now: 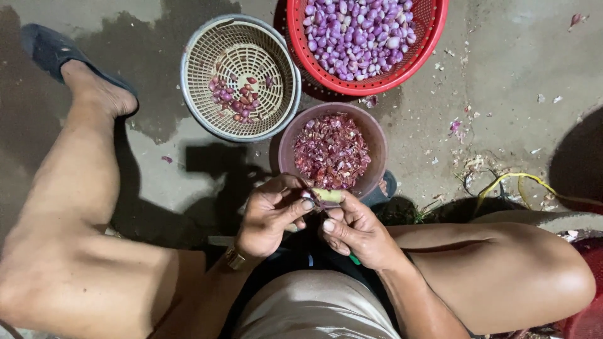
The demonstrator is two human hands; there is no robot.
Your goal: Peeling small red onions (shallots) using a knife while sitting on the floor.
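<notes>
Risk of a nicked thumb: left hand (270,213) and right hand (355,232) clench one small shallot (326,196) together, peel bowl (370,135) just beyond the grip.

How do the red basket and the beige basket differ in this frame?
The red basket is piled with peeled purple shallots; the beige basket holds only a few darker ones. The red basket is cut off by the top edge; the beige one shows whole. Both are round, perforated, on the floor.

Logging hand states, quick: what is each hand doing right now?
Left hand: closed on a small shallot.
Right hand: closed on a knife.
</notes>
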